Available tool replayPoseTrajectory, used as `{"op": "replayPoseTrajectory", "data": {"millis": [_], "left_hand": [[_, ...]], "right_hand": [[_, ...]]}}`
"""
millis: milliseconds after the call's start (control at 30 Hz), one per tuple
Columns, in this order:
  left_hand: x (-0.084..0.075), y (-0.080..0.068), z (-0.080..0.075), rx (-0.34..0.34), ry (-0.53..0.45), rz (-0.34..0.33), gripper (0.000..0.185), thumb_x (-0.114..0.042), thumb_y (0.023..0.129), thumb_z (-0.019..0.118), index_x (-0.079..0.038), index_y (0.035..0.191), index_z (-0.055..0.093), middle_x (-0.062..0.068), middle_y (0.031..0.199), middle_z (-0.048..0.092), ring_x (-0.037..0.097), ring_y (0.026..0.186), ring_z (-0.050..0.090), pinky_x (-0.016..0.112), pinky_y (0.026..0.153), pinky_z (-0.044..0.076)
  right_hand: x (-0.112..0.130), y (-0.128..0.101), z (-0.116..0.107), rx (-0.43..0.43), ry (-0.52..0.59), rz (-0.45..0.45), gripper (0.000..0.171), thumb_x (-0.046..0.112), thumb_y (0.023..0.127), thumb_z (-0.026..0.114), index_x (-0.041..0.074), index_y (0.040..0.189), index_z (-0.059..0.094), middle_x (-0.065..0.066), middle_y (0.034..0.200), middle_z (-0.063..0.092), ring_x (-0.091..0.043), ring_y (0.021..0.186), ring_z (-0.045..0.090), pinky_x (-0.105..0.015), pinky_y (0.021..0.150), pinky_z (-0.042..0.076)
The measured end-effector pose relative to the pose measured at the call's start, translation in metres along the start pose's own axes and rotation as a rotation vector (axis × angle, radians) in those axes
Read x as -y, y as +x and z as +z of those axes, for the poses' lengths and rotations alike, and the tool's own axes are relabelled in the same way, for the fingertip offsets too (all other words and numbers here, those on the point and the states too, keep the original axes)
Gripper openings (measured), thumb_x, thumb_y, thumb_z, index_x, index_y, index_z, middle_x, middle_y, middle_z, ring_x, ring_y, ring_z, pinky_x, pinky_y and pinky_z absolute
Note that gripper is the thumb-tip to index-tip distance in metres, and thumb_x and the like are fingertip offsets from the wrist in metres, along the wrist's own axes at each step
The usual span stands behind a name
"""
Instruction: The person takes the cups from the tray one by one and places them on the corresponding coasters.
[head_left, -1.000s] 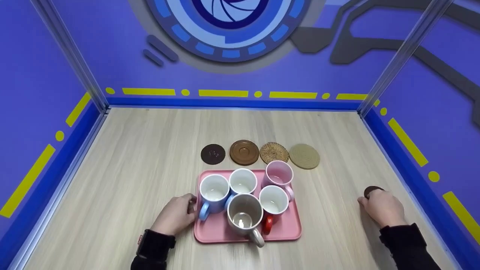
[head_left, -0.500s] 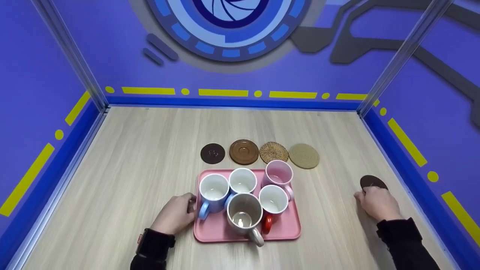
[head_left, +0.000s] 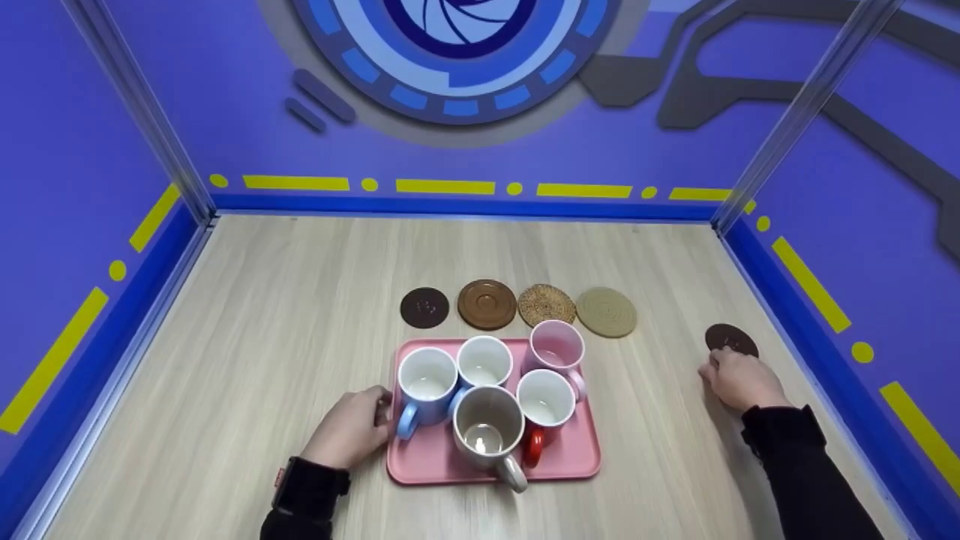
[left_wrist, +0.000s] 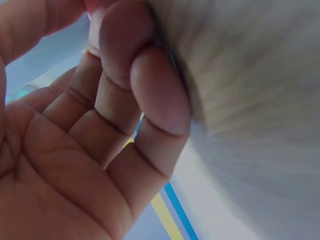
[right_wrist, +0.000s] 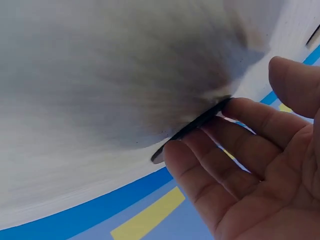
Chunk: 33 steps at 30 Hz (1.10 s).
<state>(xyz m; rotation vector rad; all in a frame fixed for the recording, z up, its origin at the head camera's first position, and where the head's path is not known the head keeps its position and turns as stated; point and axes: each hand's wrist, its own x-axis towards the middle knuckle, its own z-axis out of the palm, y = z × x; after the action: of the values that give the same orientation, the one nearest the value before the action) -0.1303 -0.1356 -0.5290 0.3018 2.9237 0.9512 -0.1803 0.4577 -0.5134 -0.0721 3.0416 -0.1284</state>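
Observation:
My right hand [head_left: 742, 381] lies at the near edge of a dark brown round coaster [head_left: 730, 337] on the table's right side. In the right wrist view the fingertips [right_wrist: 176, 150] press on the thin coaster [right_wrist: 192, 127], with the thumb held apart from it. At the left, my left hand [head_left: 352, 427] rests on the tabletop beside the pink tray [head_left: 431, 469]. Its fingers [left_wrist: 160, 90] are loosely curled in the left wrist view, and nothing shows inside them. The tray carries several mugs, among them a large grey-brown mug [head_left: 489, 427] and a pink mug [head_left: 556, 349].
Behind the tray runs a row of coasters: a dark one [head_left: 424, 307], a brown wooden one [head_left: 487, 304], a woven one [head_left: 547, 304] and a beige one [head_left: 607, 312]. Blue-purple walls [head_left: 465, 165] border the table at the back and sides.
My right hand and the dark coaster have slid away from me and slightly left, and more of the coaster shows now. The left hand, tray and mugs have stayed in place.

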Motion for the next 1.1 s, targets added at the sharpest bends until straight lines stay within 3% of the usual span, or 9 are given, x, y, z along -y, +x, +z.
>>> {"op": "replayPoseTrajectory", "data": {"millis": [167,367,700,1100], "left_hand": [[0.000,0.000,0.000,-0.002,-0.001,0.001,0.020,-0.012,0.078,0.075,-0.007,0.097,0.068,-0.006,0.067,0.058,0.006,0.061,0.049,0.024,0.060,0.043],[0.000,0.000,0.000,0.005,0.003,-0.008,0.022,-0.012,0.078,0.076,-0.007,0.099,0.068,-0.006,0.069,0.059,0.007,0.062,0.050,0.025,0.060,0.044],[0.000,0.001,0.000,0.000,0.005,-0.015,0.020,-0.012,0.079,0.075,-0.008,0.098,0.068,-0.006,0.068,0.057,0.007,0.062,0.049,0.026,0.060,0.044],[0.001,0.001,0.001,0.001,0.004,-0.001,0.021,-0.012,0.079,0.076,-0.007,0.098,0.068,-0.006,0.067,0.057,0.007,0.061,0.049,0.025,0.060,0.043]], "right_hand": [[0.000,0.010,-0.001,-0.003,0.000,-0.027,0.050,0.025,0.098,0.055,-0.017,0.125,0.055,-0.041,0.127,0.055,-0.056,0.121,0.049,-0.065,0.100,0.042],[0.002,0.023,-0.002,-0.022,0.024,-0.023,0.051,0.026,0.098,0.055,-0.016,0.127,0.055,-0.041,0.126,0.054,-0.057,0.124,0.043,-0.066,0.099,0.042],[0.010,0.040,-0.003,-0.073,0.065,-0.087,0.039,0.019,0.096,0.054,-0.012,0.119,0.063,-0.038,0.119,0.060,-0.056,0.116,0.052,-0.063,0.099,0.043],[0.029,0.057,-0.006,-0.010,0.093,-0.089,0.042,0.018,0.096,0.055,-0.010,0.127,0.060,-0.036,0.127,0.057,-0.055,0.117,0.054,-0.062,0.100,0.044]]}}
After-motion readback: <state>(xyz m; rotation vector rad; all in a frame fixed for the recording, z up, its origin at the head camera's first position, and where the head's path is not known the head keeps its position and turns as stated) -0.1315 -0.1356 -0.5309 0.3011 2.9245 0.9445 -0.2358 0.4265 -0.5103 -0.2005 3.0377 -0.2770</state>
